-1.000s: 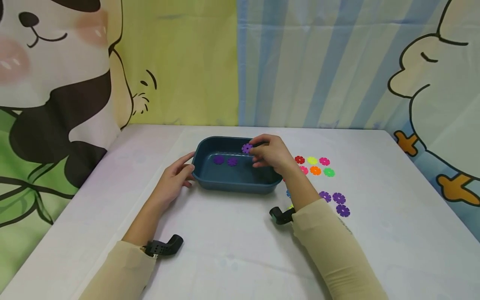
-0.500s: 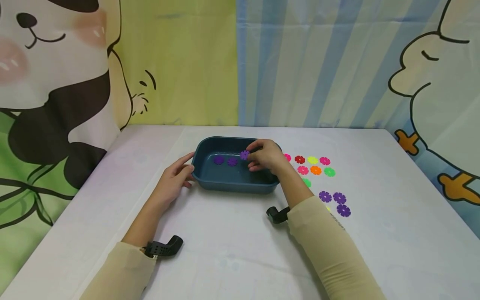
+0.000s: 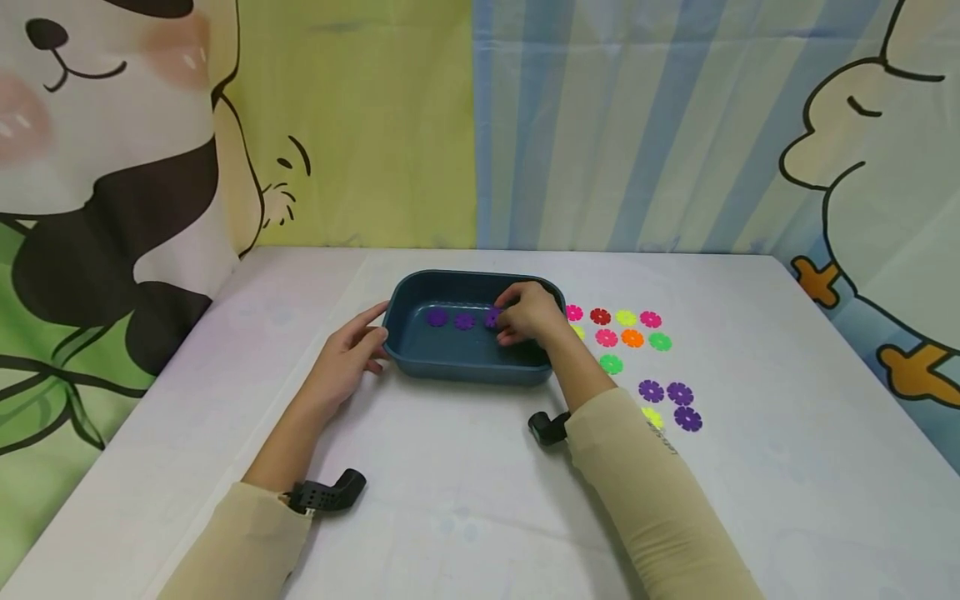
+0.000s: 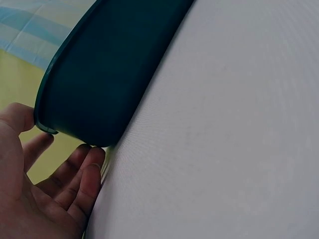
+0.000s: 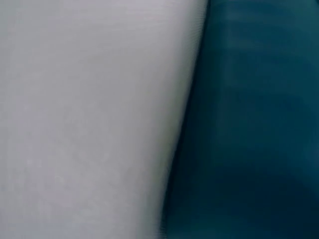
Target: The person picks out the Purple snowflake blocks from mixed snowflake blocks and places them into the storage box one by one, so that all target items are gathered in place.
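A dark blue rectangular basin stands on the white table. My left hand rests against its left end, fingers relaxed; in the left wrist view that hand touches the rim and the lower outer wall. Inside the basin, my right hand pinches a purple flower-shaped disc, low over the floor, partly hidden by the fingers. To its left lie two more purple flower discs, one in the middle and one farther left. The right wrist view is blurred and shows only the basin wall and the table.
Right of the basin lie several flower discs: pink, red, yellow, orange and green. Nearer the front are three purple ones and a yellow one beside the right sleeve. A printed cloth hangs behind the table.
My right hand has lowered into the basin and moved slightly left with the purple flower disc, bringing it in line with the other two. My left hand has stayed at the basin's end.
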Demonstrator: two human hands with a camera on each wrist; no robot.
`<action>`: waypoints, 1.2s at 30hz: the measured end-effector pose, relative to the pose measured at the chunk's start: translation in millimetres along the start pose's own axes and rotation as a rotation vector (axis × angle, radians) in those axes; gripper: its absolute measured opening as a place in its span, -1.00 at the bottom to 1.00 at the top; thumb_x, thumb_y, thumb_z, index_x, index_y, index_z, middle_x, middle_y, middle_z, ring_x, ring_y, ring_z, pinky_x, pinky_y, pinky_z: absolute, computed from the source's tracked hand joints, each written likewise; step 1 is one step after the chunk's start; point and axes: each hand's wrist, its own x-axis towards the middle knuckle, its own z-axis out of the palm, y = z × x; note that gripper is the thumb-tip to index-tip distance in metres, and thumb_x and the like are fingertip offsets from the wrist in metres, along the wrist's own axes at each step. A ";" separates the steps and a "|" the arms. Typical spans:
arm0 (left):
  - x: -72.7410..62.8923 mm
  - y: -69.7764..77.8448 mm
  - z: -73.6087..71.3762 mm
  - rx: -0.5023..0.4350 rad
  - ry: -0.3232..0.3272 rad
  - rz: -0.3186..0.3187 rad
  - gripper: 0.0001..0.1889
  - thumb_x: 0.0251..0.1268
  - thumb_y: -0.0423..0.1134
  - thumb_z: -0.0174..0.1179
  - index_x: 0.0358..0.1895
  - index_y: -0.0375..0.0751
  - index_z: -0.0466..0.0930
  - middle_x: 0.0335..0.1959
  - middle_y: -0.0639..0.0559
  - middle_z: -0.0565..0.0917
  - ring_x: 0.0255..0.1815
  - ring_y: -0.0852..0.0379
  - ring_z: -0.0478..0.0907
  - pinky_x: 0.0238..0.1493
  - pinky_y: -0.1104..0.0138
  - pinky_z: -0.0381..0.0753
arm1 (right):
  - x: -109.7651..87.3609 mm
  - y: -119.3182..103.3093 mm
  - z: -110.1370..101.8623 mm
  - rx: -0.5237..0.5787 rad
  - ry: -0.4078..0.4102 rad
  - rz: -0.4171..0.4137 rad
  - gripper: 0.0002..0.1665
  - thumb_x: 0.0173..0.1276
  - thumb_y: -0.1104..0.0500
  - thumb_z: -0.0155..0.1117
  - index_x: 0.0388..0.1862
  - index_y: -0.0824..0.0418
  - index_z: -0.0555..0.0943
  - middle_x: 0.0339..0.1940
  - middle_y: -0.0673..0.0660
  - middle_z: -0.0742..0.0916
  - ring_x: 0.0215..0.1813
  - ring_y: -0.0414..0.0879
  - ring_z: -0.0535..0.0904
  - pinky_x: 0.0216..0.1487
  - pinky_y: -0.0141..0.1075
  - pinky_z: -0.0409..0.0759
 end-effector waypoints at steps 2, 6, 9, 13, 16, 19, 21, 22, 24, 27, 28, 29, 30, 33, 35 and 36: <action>-0.1 0.4 0.1 0.003 0.002 -0.001 -0.46 0.65 -0.09 0.01 0.60 0.19 0.28 0.21 -0.31 0.61 -0.14 0.11 0.68 -0.18 0.40 0.69 | 1.2 0.6 0.9 -0.034 0.016 0.006 -0.63 0.40 0.44 0.29 0.16 0.29 0.57 -0.24 0.27 0.67 -0.57 -0.14 0.67 -0.43 -0.32 0.73; -0.2 0.3 0.3 0.007 0.002 -0.006 -0.46 0.65 -0.08 0.01 0.60 0.19 0.27 0.22 -0.31 0.60 -0.13 0.10 0.68 -0.18 0.40 0.69 | 1.6 1.5 2.2 -0.121 0.044 0.001 -0.65 0.41 0.40 0.31 0.15 0.27 0.60 -0.36 0.25 0.70 -0.59 -0.14 0.68 -0.43 -0.32 0.73; -0.6 0.4 0.3 0.009 0.001 -0.014 -0.46 0.65 -0.07 0.01 0.61 0.20 0.26 0.24 -0.30 0.60 -0.13 0.09 0.68 -0.17 0.41 0.68 | 0.0 1.2 2.7 -0.206 0.058 -0.011 -0.67 0.43 0.35 0.32 0.15 0.26 0.63 -0.35 0.24 0.72 -0.55 -0.13 0.70 -0.41 -0.33 0.73; -1.3 1.2 0.1 0.015 0.001 -0.020 -0.45 0.65 -0.05 0.01 0.61 0.21 0.25 0.25 -0.29 0.59 -0.13 0.08 0.68 -0.16 0.41 0.67 | -2.8 -0.7 3.1 -0.299 0.065 -0.017 -0.65 0.44 0.31 0.32 0.17 0.25 0.64 -0.27 0.27 0.75 -0.50 -0.11 0.74 -0.39 -0.33 0.73; -1.5 1.5 -0.2 0.019 0.001 -0.020 -0.45 0.65 -0.05 0.00 0.61 0.22 0.25 0.25 -0.29 0.59 -0.13 0.07 0.67 -0.16 0.41 0.67 | -3.6 -2.1 3.2 -0.332 0.068 -0.017 -0.65 0.43 0.30 0.33 0.18 0.23 0.65 -0.27 0.27 0.76 -0.49 -0.11 0.76 -0.39 -0.34 0.72; -1.4 1.4 -0.2 0.022 0.002 -0.019 -0.45 0.65 -0.05 0.00 0.61 0.22 0.25 0.25 -0.29 0.59 -0.13 0.05 0.66 -0.16 0.41 0.68 | -4.2 -2.7 3.0 -0.343 0.068 -0.023 -0.65 0.43 0.28 0.34 0.18 0.23 0.64 -0.26 0.28 0.77 -0.49 -0.11 0.76 -0.39 -0.34 0.72; -1.2 1.2 0.0 0.021 0.002 -0.018 -0.45 0.65 -0.04 0.01 0.61 0.22 0.26 0.25 -0.29 0.60 -0.13 0.05 0.66 -0.16 0.41 0.68 | -4.4 -2.1 2.8 -0.345 0.068 -0.032 -0.64 0.44 0.26 0.34 0.19 0.24 0.64 -0.24 0.27 0.77 -0.47 -0.11 0.77 -0.37 -0.33 0.73; -1.2 0.8 0.2 0.020 0.002 -0.018 -0.45 0.65 -0.04 0.01 0.61 0.22 0.26 0.24 -0.29 0.60 -0.13 0.04 0.66 -0.16 0.41 0.68 | -4.9 -1.7 2.5 -0.348 0.070 -0.039 -0.63 0.45 0.25 0.34 0.20 0.24 0.64 -0.23 0.27 0.77 -0.46 -0.11 0.77 -0.36 -0.33 0.73; -1.1 0.3 0.7 0.017 0.002 -0.017 -0.45 0.64 -0.05 0.01 0.61 0.22 0.26 0.24 -0.29 0.60 -0.13 0.04 0.66 -0.16 0.41 0.68 | -5.5 -1.0 2.2 -0.351 0.083 -0.058 -0.63 0.46 0.22 0.33 0.21 0.23 0.63 -0.22 0.25 0.77 -0.45 -0.10 0.77 -0.35 -0.32 0.73; -1.1 -0.2 0.9 0.011 0.001 -0.016 -0.46 0.64 -0.05 0.01 0.61 0.22 0.26 0.24 -0.29 0.60 -0.12 0.04 0.67 -0.16 0.41 0.68 | -7.5 -0.8 1.9 -0.335 0.113 -0.103 -0.64 0.47 0.20 0.32 0.21 0.22 0.63 -0.22 0.25 0.78 -0.44 -0.08 0.76 -0.35 -0.30 0.73; -1.1 -0.2 1.0 0.010 0.001 -0.016 -0.46 0.65 -0.05 0.01 0.61 0.22 0.26 0.24 -0.29 0.60 -0.11 0.04 0.67 -0.16 0.40 0.68 | -8.4 -1.0 1.9 -0.327 0.122 -0.119 -0.64 0.48 0.19 0.31 0.20 0.22 0.63 -0.21 0.24 0.78 -0.43 -0.08 0.75 -0.36 -0.30 0.73; -1.1 -0.1 1.0 0.009 0.000 -0.017 -0.46 0.65 -0.05 0.01 0.61 0.22 0.26 0.24 -0.29 0.60 -0.11 0.04 0.67 -0.16 0.40 0.68 | -9.3 -1.3 1.8 -0.317 0.129 -0.137 -0.65 0.48 0.19 0.30 0.19 0.22 0.63 -0.19 0.25 0.79 -0.43 -0.08 0.74 -0.36 -0.29 0.73; -1.1 0.1 1.0 0.009 0.001 -0.018 -0.46 0.65 -0.05 0.01 0.61 0.23 0.26 0.25 -0.29 0.60 -0.11 0.04 0.67 -0.16 0.40 0.68 | -10.4 -1.4 1.7 -0.304 0.132 -0.155 -0.66 0.49 0.19 0.29 0.20 0.23 0.63 -0.17 0.26 0.79 -0.42 -0.07 0.74 -0.37 -0.29 0.73; -1.3 1.0 0.9 0.012 0.002 -0.019 -0.46 0.65 -0.05 0.01 0.61 0.23 0.26 0.24 -0.28 0.59 -0.12 0.05 0.67 -0.16 0.40 0.68 | -14.4 -2.4 0.7 -0.270 0.139 -0.216 -0.68 0.50 0.20 0.27 0.16 0.26 0.63 -0.10 0.27 0.79 -0.36 0.01 0.74 -0.36 -0.27 0.75; -1.4 1.5 0.6 0.012 0.004 -0.019 -0.46 0.65 -0.05 0.01 0.61 0.23 0.26 0.24 -0.29 0.59 -0.14 0.06 0.67 -0.16 0.40 0.68 | -17.5 -3.4 -0.7 -0.249 0.151 -0.263 -0.70 0.51 0.20 0.25 0.14 0.28 0.64 -0.08 0.28 0.79 -0.33 0.09 0.75 -0.35 -0.24 0.75; -1.5 1.7 0.4 0.012 0.004 -0.019 -0.46 0.65 -0.05 0.01 0.61 0.23 0.26 0.24 -0.29 0.59 -0.14 0.06 0.67 -0.16 0.40 0.68 | -19.2 -4.0 -1.6 -0.237 0.163 -0.287 -0.71 0.51 0.20 0.25 0.13 0.28 0.64 -0.10 0.27 0.79 -0.31 0.14 0.76 -0.35 -0.23 0.76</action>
